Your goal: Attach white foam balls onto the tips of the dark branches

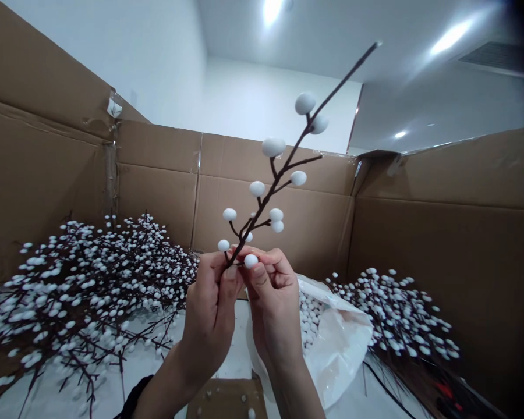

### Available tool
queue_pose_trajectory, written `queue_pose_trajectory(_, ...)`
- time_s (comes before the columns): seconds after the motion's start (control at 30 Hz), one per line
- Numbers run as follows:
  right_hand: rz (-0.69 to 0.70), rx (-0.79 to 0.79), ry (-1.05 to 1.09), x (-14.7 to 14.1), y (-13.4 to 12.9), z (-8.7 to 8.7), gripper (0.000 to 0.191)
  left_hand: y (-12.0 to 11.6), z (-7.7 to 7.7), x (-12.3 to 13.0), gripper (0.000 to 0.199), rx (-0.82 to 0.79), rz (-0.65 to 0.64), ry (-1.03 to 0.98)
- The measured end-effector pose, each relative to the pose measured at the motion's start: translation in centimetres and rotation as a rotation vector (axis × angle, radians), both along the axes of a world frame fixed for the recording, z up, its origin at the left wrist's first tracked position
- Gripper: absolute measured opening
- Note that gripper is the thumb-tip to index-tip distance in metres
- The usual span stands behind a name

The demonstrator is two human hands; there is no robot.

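A dark brown artificial berry branch (266, 198) slants up to the right in front of me, with white balls on most of its short twigs. One twig near the upper part has a bare tip. My left hand (212, 302) pinches the branch near its lower end. Beside it, my right hand (273, 297) has thumb and fingers closed on a white ball (251, 261) at a low twig. The fingertips of both hands nearly meet and partly hide the branch's lower end.
A large heap of white-berry branches (91, 279) lies at left, a smaller bunch (402, 311) at right. Behind my right hand sits a white plastic bag (344, 343) of loose balls. A brown cardboard piece (227, 398) lies in front. Cardboard walls (157, 157) surround the table.
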State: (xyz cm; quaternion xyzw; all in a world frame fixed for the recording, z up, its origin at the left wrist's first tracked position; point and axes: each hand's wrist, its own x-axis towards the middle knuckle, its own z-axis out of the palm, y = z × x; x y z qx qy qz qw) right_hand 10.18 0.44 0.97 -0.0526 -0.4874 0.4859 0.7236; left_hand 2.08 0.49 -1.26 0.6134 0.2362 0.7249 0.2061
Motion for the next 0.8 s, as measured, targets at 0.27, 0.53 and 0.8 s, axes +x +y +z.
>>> queue_pose_trajectory(0.27,0.008,0.021,0.005,0.05,0.12,-0.06,0.012,0.0,0.15,-0.11,0.017,0.031,-0.007,0.037)
queue_pose_trajectory(0.53,-0.001,0.012,-0.008,0.01,0.21,-0.14,0.011,0.07,-0.03,0.11,0.014,0.07,0.026,0.053)
queue_pose_trajectory(0.8,-0.041,0.013,-0.05,0.15,0.59,-0.14,0.01,0.63,0.16,-0.14,0.016,0.054,0.028,0.071)
